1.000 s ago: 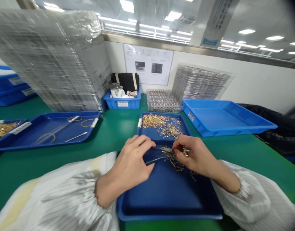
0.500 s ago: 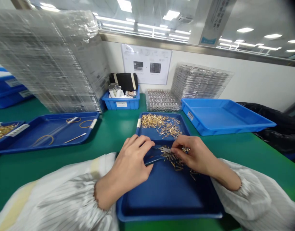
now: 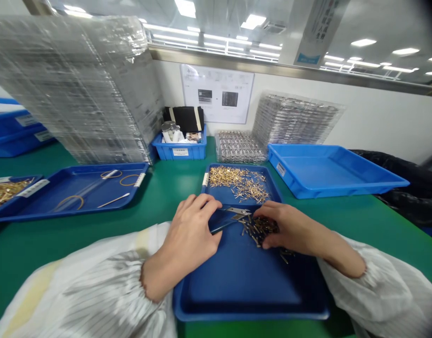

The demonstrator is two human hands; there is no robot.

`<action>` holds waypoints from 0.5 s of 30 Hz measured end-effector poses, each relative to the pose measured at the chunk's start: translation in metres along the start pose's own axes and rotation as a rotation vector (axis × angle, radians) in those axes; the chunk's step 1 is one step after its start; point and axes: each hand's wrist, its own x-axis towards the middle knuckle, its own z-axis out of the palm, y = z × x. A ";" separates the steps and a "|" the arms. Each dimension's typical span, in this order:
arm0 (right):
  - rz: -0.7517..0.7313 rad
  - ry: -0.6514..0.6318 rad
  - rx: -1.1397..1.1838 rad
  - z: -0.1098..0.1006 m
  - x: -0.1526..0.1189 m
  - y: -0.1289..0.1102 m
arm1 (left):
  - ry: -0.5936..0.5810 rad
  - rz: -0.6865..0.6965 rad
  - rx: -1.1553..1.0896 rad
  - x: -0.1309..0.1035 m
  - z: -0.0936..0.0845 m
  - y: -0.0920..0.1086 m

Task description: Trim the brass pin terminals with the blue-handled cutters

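My left hand [image 3: 196, 230] is wrapped round the handles of a pair of pliers [image 3: 238, 212]. Their silver jaws point right, over the far part of a dark blue tray [image 3: 251, 286]. Small brass-coloured pins [image 3: 255, 230] lie in a loose heap in that tray, just right of and below the jaws. At the heap's right side is my right hand [image 3: 286, 228], thumb and fingers apart around some of the pins, with no pin plainly gripped. Its palm side is hidden.
Behind stands a smaller blue tray [image 3: 221, 193] of gold pins. A light blue tray [image 3: 317, 171] sits at right. On the left, a blue tray [image 3: 92, 202] holds rubber bands and a cotton swab [image 3: 113, 200]. Wrapped stacks [image 3: 78, 89] and a blue bin [image 3: 180, 151] stand at the back.
My right hand has moved off the plier jaws down to the pins, its thumb and fingers spreading apart. My left hand keeps the pliers in nearly the same place.
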 end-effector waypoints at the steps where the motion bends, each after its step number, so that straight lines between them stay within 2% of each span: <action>1: 0.005 0.012 -0.012 0.004 0.001 -0.001 | 0.002 0.002 0.001 0.000 0.000 0.000; 6: 0.002 0.122 -0.006 0.016 0.009 -0.001 | 0.015 0.015 0.003 0.001 0.000 -0.001; 11: -0.052 0.288 0.066 0.012 0.011 -0.001 | -0.016 0.013 0.021 0.001 0.000 0.000; 15: -0.099 0.330 0.093 0.010 0.009 -0.008 | -0.054 0.066 -0.009 0.002 0.001 0.001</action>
